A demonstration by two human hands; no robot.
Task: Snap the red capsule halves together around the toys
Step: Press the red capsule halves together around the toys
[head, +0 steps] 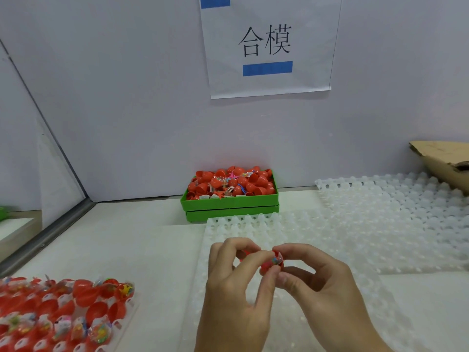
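Observation:
Both my hands meet over the white dimpled tray (253, 232) in front of me. My left hand (236, 283) and my right hand (319, 278) pinch a red capsule (270, 264) between their fingertips. A small wrapped toy shows inside it, with a bit of clear film at the rim. A second red piece peeks out behind my left fingers. Whether the two halves are joined is hidden by my fingers.
A green bin (229, 204) heaped with red capsule halves and wrapped toys stands against the back wall. At the lower left lies a tray of red halves with toys (58, 313). More white dimpled trays (396, 214) spread to the right, with a cardboard box (446, 161) behind them.

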